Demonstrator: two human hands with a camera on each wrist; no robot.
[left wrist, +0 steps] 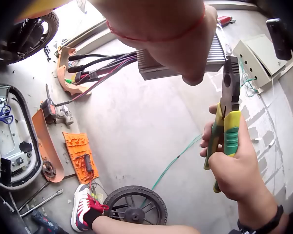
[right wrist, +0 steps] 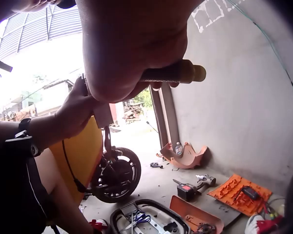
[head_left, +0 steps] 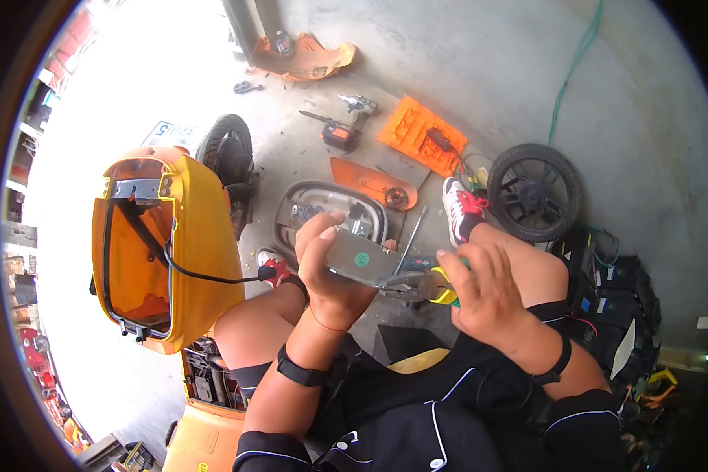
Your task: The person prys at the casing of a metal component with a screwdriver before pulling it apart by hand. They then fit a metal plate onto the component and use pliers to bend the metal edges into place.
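My left hand (head_left: 322,275) holds a silver finned motor controller (head_left: 350,253) by its sides, a round green sticker on its flat face. Black and purple wires (left wrist: 105,68) trail from one end of it in the left wrist view. With my right hand (head_left: 488,295) I grip combination pliers (head_left: 421,286) by their yellow-green handles. The pliers' steel nose reaches the controller's end nearest my right hand. In the right wrist view only a handle end (right wrist: 198,73) sticks out past that hand, which hides the rest of the tool.
To my left stands a yellow scooter body (head_left: 204,259) with a dangling black cable. A seat base (head_left: 282,228), orange panels (head_left: 405,130), a cordless impact wrench (head_left: 341,135) and a loose wheel (head_left: 533,191) lie on the floor ahead. Black battery packs (head_left: 617,315) stand at right.
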